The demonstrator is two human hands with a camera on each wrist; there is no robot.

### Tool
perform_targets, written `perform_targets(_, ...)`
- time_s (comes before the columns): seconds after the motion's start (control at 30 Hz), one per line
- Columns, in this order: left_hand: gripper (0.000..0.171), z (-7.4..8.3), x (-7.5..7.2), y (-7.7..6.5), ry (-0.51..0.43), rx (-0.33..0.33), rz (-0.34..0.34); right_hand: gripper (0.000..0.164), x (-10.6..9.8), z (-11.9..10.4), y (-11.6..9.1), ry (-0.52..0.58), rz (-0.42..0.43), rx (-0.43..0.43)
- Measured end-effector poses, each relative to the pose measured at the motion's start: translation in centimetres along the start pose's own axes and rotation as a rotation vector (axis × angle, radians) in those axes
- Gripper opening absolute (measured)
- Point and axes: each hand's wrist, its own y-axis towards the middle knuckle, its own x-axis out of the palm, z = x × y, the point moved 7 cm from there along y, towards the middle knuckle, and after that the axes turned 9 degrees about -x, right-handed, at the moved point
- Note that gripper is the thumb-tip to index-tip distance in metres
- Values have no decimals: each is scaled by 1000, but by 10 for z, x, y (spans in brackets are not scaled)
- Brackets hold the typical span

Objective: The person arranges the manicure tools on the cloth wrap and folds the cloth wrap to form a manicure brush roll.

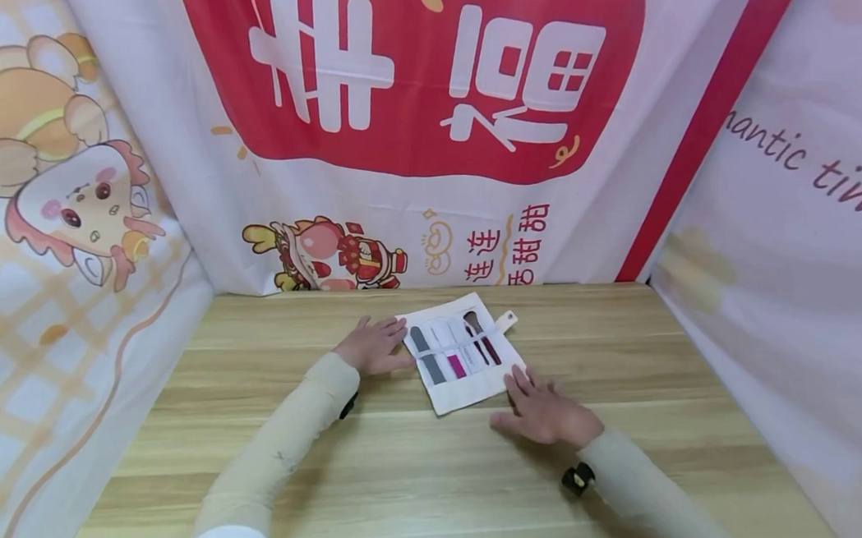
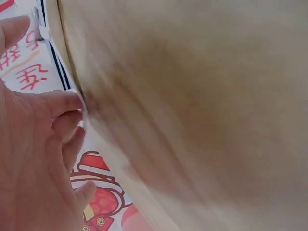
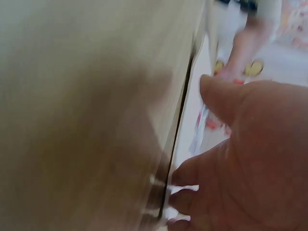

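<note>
A white fabric tool roll [image 1: 459, 396] lies unfolded and slightly turned on the table in the head view. Behind its strap sit a grey flat file [image 1: 427, 356], a slim tool with a pink end [image 1: 457, 367] and a brush [image 1: 472, 320] beside dark red handles. A snap tab [image 1: 507, 322] sticks out from its right side. My left hand [image 1: 371, 347] rests at the left edge with fingers extended over the border. At the lower right corner, the fingertips of my right hand [image 1: 546, 410] touch the fabric. In the right wrist view, straight fingers [image 3: 185, 171] meet the roll's edge.
The wood-grain table [image 1: 400, 485] ends at a printed cloth backdrop [image 1: 413, 212]. Cloth walls stand on the left [image 1: 59, 366] and right [image 1: 789, 305]. Each forearm wears a beige sleeve, with a dark strap device [image 1: 579, 479] at the right wrist.
</note>
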Motion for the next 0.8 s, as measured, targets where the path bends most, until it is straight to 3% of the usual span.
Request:
perform_targets(0.23, 85, 4, 12, -47, -95, 7, -21, 92, -14, 36, 28, 2, 11, -18)
perform_targets(0.53, 85, 55, 17, -121, -103, -7, -84, 92, -30, 48, 56, -85, -9, -24)
perform_targets(0.67, 90, 75, 22, -140, -120, 32, -82, 91, -32, 48, 67, -125, 14, -57)
perform_targets(0.8, 91, 80, 25, -147, -127, 63, -59, 90, -33, 45, 71, -142, 31, -72)
